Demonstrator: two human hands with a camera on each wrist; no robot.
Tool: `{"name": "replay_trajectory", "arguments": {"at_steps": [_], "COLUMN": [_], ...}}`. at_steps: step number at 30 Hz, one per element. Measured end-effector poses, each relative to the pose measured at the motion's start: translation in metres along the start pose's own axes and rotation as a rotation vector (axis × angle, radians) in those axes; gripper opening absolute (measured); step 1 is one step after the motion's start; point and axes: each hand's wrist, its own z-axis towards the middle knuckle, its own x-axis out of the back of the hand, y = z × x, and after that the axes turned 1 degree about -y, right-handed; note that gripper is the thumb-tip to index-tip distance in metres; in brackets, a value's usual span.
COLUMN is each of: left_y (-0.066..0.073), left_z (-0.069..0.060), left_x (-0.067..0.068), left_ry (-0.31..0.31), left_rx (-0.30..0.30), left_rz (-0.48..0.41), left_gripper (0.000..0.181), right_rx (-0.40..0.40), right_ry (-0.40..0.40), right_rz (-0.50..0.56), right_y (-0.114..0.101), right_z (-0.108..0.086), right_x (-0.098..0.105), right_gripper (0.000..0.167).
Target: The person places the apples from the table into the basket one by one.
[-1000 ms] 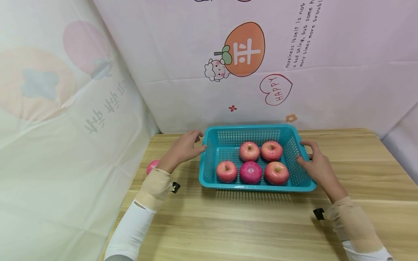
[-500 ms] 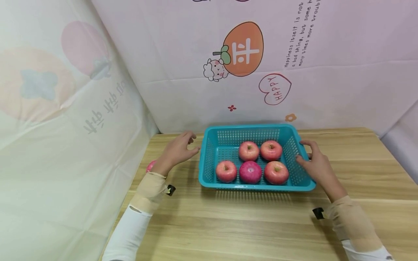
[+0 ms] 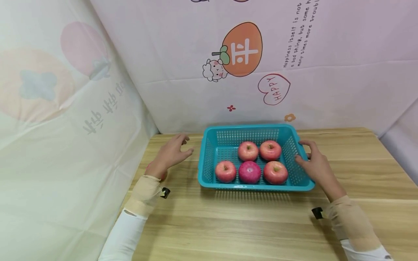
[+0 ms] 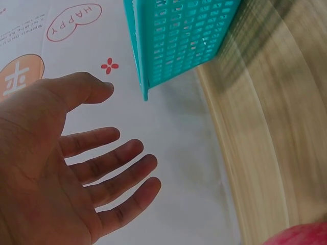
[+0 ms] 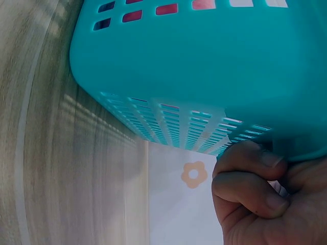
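A turquoise plastic basket (image 3: 254, 187) stands on the table with several apples in it. Most are pale red with the stem end up, like the front right apple (image 3: 275, 172). The darker, magenta apple (image 3: 249, 172) lies with its other end up. My right hand (image 3: 316, 165) grips the basket's right rim, its fingers curled in the right wrist view. Left of the basket and apart from it, my left hand (image 3: 171, 152) is held with spread fingers (image 4: 122, 171) and nothing in them. Another pink apple (image 4: 302, 236) lies by the left wrist, mostly hidden from the head view.
The wooden table (image 3: 241, 224) runs up to a printed white cloth (image 3: 183, 98) behind the basket. A second cloth (image 3: 107, 156) hangs along the left side. Black wrist cameras sit on both wrists.
My left hand has drawn away from the basket's left rim, leftward and slightly toward me, over the loose apple. The right hand and the basket have stayed in place.
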Motion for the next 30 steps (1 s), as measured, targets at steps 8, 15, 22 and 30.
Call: {"name": "replay_trajectory", "arguments": {"at_steps": [8, 15, 22, 30], "left_y": [-0.011, -0.021, -0.034, -0.046], "left_z": [-0.007, -0.014, -0.02, -0.029], "left_x": [0.002, 0.001, 0.002, 0.001], "left_ry": [0.004, -0.002, 0.006, 0.011], "left_rx": [0.033, 0.066, 0.12, 0.135], "left_rz": [0.003, -0.02, -0.052, -0.053], "left_gripper": [0.054, 0.056, 0.058, 0.057], "right_rx": [-0.009, -0.016, -0.007, -0.013], "right_ry": [-0.003, -0.005, 0.004, -0.006], "right_rz": [0.006, 0.011, 0.014, 0.018], "right_y": [-0.001, 0.0, -0.001, -0.001], "right_z": [0.0, 0.0, 0.0, -0.001], "right_x": [0.0, 0.0, -0.001, 0.0], "right_gripper": [0.067, 0.068, 0.067, 0.068]}}
